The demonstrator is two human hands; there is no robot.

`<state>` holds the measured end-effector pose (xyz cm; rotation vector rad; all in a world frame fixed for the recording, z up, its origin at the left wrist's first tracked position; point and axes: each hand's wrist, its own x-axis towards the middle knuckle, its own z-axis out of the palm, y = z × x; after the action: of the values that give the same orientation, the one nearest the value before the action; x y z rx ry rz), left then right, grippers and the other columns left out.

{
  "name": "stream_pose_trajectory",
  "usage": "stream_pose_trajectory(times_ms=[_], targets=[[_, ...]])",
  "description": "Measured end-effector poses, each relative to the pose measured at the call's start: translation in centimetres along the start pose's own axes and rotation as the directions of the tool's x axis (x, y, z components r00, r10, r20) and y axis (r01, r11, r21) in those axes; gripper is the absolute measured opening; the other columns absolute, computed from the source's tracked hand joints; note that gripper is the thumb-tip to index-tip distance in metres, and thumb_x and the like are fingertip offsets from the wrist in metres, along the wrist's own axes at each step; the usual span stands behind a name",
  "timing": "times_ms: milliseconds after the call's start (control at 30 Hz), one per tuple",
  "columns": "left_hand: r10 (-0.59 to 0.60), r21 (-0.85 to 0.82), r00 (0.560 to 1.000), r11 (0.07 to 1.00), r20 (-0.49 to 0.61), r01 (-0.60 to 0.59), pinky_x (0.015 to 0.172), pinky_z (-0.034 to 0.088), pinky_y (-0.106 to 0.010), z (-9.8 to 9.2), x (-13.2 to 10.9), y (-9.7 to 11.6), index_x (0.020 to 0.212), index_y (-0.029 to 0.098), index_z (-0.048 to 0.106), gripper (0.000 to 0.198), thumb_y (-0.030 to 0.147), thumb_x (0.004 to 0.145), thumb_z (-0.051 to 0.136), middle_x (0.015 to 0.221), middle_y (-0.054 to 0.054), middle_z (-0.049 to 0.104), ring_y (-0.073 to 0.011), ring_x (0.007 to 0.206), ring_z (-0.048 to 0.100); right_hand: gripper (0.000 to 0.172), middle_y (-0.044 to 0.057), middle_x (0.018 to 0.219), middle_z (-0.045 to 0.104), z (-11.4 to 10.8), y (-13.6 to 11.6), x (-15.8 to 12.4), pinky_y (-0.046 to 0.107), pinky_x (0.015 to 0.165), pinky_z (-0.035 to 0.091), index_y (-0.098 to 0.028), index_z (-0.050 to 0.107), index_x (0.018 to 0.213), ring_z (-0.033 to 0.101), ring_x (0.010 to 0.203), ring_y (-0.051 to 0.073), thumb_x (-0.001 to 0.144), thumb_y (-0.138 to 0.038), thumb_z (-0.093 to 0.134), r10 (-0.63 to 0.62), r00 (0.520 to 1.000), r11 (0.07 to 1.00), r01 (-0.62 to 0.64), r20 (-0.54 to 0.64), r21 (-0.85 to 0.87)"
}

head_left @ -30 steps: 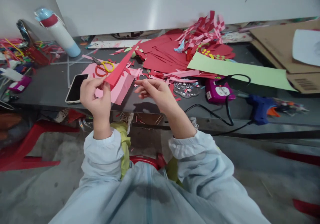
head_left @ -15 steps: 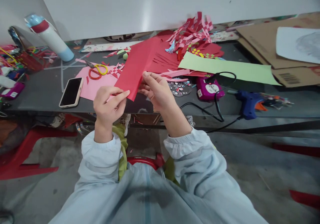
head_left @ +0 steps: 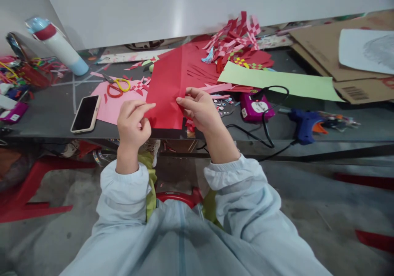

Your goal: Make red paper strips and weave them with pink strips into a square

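A sheet of red paper (head_left: 166, 83) slants up from the table's front edge, a lengthwise crease near its right side. My right hand (head_left: 200, 109) pinches that right edge between thumb and fingers. At the lower left edge is my left hand (head_left: 134, 124), its index finger stretched over the paper and its thumb apart below. The other left fingers are curled. Beneath and behind the sheet lies more red paper (head_left: 201, 70) with slits cut in it. Scissors (head_left: 118, 86) with red and yellow handles rest on pink paper (head_left: 107, 109) to the left.
A phone (head_left: 86, 113) and a bottle (head_left: 58, 46) are on the left. Woven red and pink strips (head_left: 237, 35) lie behind. To the right are a light green strip (head_left: 277, 81), a purple box (head_left: 255, 107) with a black cable, a blue glue gun (head_left: 303, 126) and cardboard (head_left: 326, 56).
The red sheet has turned upright and spread flatter, its lower edge now wider. My left fingers have loosened from their pinch, and my right hand has shifted slightly right.
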<state>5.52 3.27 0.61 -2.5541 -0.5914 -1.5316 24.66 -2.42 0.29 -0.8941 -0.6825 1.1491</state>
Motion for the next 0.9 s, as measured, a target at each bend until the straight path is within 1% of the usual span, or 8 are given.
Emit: stream_pose_trajectory(times_ms=[167, 267, 367, 433, 500, 600, 733, 900], targets=[[-0.198, 0.021, 0.98, 0.98, -0.031, 0.199, 0.081, 0.053, -0.032, 0.0, -0.1, -0.7, 0.094, 0.022, 0.074, 0.044, 0.0, 0.067, 0.047, 0.088, -0.003, 0.067, -0.0173, 0.088, 0.064, 0.042, 0.0, 0.081, 0.073, -0.6, 0.1, 0.0, 0.024, 0.061, 0.057, -0.021, 0.059, 0.084, 0.071, 0.073, 0.014, 0.056, -0.036, 0.087, 0.013, 1.0, 0.997, -0.011, 0.027, -0.075], [-0.423, -0.047, 0.906, 0.905, -0.022, 0.422, 0.077, 0.053, -0.029, 0.0, 0.0, -1.0, 0.093, 0.021, 0.072, 0.032, 0.006, 0.074, 0.051, 0.091, -0.003, 0.069, -0.0157, 0.086, 0.066, 0.044, 0.0, 0.079, 0.074, -0.7, 0.0, 0.0, 0.024, 0.06, 0.057, -0.021, 0.061, 0.085, 0.071, 0.072, 0.014, 0.055, -0.038, 0.088, 0.023, 0.999, 0.996, -0.019, 0.044, -0.092], [-0.644, -0.166, 0.764, 0.751, 0.028, 0.639, 0.067, 0.051, -0.024, 0.1, 0.1, -1.3, 0.092, 0.02, 0.072, 0.02, 0.021, 0.082, 0.055, 0.088, -0.003, 0.071, -0.0136, 0.079, 0.066, 0.046, 0.0, 0.077, 0.074, -0.5, -0.1, -0.1, 0.024, 0.061, 0.058, -0.02, 0.063, 0.086, 0.071, 0.071, 0.015, 0.053, -0.038, 0.09, 0.04, 0.997, 0.994, -0.033, 0.066, -0.106], [-0.766, -0.243, 0.63, 0.591, 0.13, 0.769, 0.059, 0.048, -0.022, 0.2, 0.2, -1.4, 0.088, 0.018, 0.072, 0.021, 0.034, 0.085, 0.058, 0.08, -0.004, 0.07, -0.0128, 0.07, 0.065, 0.046, 0.0, 0.076, 0.074, -0.3, -0.3, -0.3, 0.025, 0.061, 0.058, -0.02, 0.063, 0.085, 0.071, 0.07, 0.015, 0.053, -0.037, 0.09, 0.045, 0.996, 0.994, -0.036, 0.08, -0.107], [-0.828, -0.293, 0.5, 0.426, 0.256, 0.856, 0.052, 0.045, -0.022, 0.1, 0.2, -1.5, 0.08, 0.017, 0.071, 0.034, 0.049, 0.084, 0.061, 0.071, -0.004, 0.068, -0.0125, 0.062, 0.062, 0.043, -0.001, 0.075, 0.073, -0.1, -0.4, -0.6, 0.026, 0.061, 0.058, -0.02, 0.063, 0.085, 0.071, 0.07, 0.015, 0.054, -0.036, 0.09, 0.04, 0.995, 0.992, -0.029, 0.092, -0.123], [-0.849, -0.352, 0.392, 0.267, 0.355, 0.897, 0.047, 0.043, -0.022, -0.1, 0.2, -1.6, 0.078, 0.018, 0.07, 0.043, 0.061, 0.075, 0.068, 0.065, -0.003, 0.064, -0.0132, 0.058, 0.06, 0.039, 0.0, 0.073, 0.072, 0.0, -0.6, -0.8, 0.027, 0.063, 0.058, -0.02, 0.063, 0.084, 0.07, 0.07, 0.016, 0.058, -0.033, 0.089, 0.042, 0.992, 0.986, -0.022, 0.116, -0.167], [-0.853, -0.47, 0.366, 0.167, 0.372, 0.867, 0.047, 0.047, -0.021, -0.4, 0.3, -2.0, 0.096, 0.021, 0.069, 0.046, 0.045, 0.06, 0.085, 0.077, -0.002, 0.069, -0.0135, 0.061, 0.065, 0.035, 0.002, 0.078, 0.075, 0.1, -0.6, -1.0, 0.03, 0.072, 0.06, -0.018, 0.066, 0.084, 0.071, 0.075, 0.016, 0.058, -0.025, 0.087, 0.065, 0.983, 0.979, -0.029, 0.171, -0.203], [-0.832, -0.538, 0.477, 0.275, 0.282, 0.797, 0.068, 0.059, -0.027, -0.5, 0.2, -2.6, 0.107, 0.022, 0.064, 0.057, 0.034, 0.056, 0.086, 0.09, -0.004, 0.073, -0.0186, 0.08, 0.072, 0.032, -0.001, 0.075, 0.073, 0.2, -0.6, -1.2, 0.027, 0.072, 0.059, -0.017, 0.067, 0.082, 0.069, 0.072, 0.013, 0.055, -0.013, 0.083, 0.057, 0.977, 0.974, -0.009, 0.205, -0.224]])
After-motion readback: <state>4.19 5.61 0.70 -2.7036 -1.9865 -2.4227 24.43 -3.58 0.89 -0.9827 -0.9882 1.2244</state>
